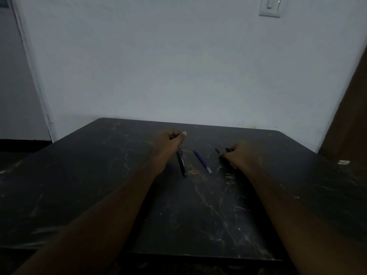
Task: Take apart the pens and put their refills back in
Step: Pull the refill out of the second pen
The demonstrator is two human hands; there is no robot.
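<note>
Head view: a dark desk [103, 175] with pale, marble-like veins stands against a pale wall [178, 66], and 2 bare forearms reach over it from the near edge. The left hand [170, 140] is toward the far edge, near the middle, fingers [174, 134] curled inward and the thumb laid along them; I cannot tell whether they hold anything. A black pen [182, 163] lies on the desk with its far end just under that hand, its near end pointing toward the near edge. Just to its right, apart from it, lies a blue pen [203, 162], angled slightly and touched by neither hand. Further right, the right hand [237, 154] rests low on the desk with its fingers wrapped around a dark pen [228, 149], whose tip sticks out to the left. A short dark-blue piece [217, 150] shows just beside that tip; whether it is joined is unclear. A small white scrap [342, 162] sits near the desk's right edge. A light switch [270, 6] is on the wall.
</note>
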